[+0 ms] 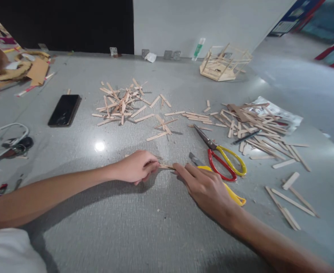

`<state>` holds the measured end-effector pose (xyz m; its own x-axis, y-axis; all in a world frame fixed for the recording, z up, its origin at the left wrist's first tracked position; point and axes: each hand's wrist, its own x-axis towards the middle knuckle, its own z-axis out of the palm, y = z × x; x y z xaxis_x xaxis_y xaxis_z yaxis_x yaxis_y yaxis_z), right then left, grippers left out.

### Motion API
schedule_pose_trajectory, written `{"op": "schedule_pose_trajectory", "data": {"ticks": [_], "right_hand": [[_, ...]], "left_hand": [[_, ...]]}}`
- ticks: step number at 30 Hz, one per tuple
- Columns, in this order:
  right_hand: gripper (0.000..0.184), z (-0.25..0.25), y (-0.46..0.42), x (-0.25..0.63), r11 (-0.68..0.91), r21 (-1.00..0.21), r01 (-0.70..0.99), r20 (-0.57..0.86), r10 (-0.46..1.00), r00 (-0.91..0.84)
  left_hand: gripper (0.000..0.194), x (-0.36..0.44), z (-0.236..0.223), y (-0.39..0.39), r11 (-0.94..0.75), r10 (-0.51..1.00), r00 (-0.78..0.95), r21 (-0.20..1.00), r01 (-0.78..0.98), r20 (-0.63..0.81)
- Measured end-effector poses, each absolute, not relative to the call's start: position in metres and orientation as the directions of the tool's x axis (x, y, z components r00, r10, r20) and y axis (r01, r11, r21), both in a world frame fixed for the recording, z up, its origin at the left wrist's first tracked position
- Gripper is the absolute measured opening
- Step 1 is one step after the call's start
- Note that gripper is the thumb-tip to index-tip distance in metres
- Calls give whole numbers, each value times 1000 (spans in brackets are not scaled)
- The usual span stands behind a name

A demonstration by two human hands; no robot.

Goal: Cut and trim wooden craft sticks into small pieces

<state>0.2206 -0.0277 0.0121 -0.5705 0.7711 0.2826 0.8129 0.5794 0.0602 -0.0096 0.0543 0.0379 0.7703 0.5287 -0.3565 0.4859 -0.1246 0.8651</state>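
A wooden craft stick point(166, 166) spans the gap between my two hands, low over the grey table. My left hand point(137, 167) is closed, pinching the stick's left end between thumb and fingers. At the other end, my right hand point(208, 187) has its fingertips closed on the stick; its thumb is hidden. Beneath the right hand lies a yellow utility knife point(235, 195), partly covered, its tip showing beyond the fingers. Scissors point(226, 159) with one red and one yellow handle rest just beyond that hand.
Craft sticks lie in a loose pile point(123, 102) ahead and a larger heap point(257, 125) at right, with a pencil point(246, 137). A stick-built frame point(223, 66) and a glue tube point(198, 49) stand at the back. A phone point(64, 110) and a white cable point(7, 127) are left.
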Motion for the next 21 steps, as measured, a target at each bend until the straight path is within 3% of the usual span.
{"op": "schedule_pose_trajectory", "data": {"ticks": [8, 18, 21], "right_hand": [[27, 10, -29, 215, 639, 96, 763, 310, 710, -633], [26, 16, -30, 206, 579, 348, 738, 308, 673, -673], [29, 19, -30, 205, 571, 365, 735, 277, 687, -672]], "left_hand": [[37, -11, 39, 57, -149, 490, 802, 874, 462, -341], [39, -11, 39, 58, -158, 475, 812, 874, 459, -340], [40, -9, 41, 57, -167, 485, 806, 869, 467, -340]]}}
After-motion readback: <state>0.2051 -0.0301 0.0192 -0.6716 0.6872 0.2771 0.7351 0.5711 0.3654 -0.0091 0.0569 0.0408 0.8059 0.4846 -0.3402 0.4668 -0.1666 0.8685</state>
